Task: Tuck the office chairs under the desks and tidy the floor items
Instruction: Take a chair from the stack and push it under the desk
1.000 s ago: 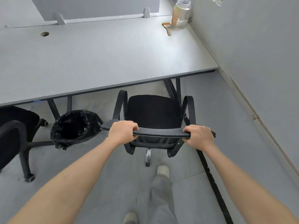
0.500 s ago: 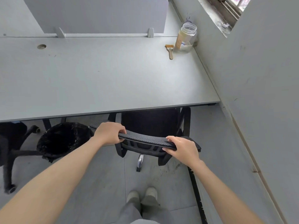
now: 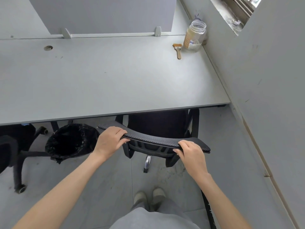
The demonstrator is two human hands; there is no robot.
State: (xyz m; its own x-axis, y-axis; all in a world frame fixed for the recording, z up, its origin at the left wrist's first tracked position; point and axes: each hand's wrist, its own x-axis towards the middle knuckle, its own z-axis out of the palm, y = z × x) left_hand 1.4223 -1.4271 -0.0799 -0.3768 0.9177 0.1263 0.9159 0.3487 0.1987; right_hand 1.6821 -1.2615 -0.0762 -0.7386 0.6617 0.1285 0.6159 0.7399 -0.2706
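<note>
Both hands, left hand [image 3: 109, 141] and right hand [image 3: 191, 152], apparently grip the chair backrest [image 3: 153, 140] top.

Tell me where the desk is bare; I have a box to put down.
The desk is bare from the cable hole across to the front edge. Only the far right corner by the wall is crowded: a jar and a brush sit there.

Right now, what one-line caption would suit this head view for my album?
Both hands, left and right, grip the chair backrest, its seat under the desk, beside a bin.
</note>
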